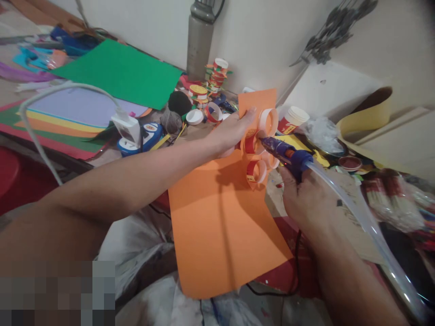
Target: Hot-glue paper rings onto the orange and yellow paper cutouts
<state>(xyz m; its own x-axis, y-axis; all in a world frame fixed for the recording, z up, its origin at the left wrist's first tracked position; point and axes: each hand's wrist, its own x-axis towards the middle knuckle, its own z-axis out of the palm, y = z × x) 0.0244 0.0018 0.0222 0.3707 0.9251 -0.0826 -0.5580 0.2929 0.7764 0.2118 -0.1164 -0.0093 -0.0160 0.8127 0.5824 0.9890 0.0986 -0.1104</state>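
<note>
My left hand (234,131) grips a small piece of orange card (258,99) by its left side, thumb lying on its face. Several rings that look cut from paper cups stand on that card, among them a pale ring (276,120) at the top and a red-banded ring (251,171) at the bottom. In my right hand (302,194) is a blue hot glue gun (288,154), its nozzle tip at the middle red ring. A long clear glue stick (350,203) trails from its back. Below lies a large orange sheet (217,235), over the table edge and my lap.
At left are stacked coloured sheets (74,106), a green sheet (125,72) and a blue power strip (146,140) with a white charger. Behind stand a grey bottle (200,40) and decorated cup pieces (216,79). To the right are a paper cup (294,120) and plastic-wrapped sticks (390,199).
</note>
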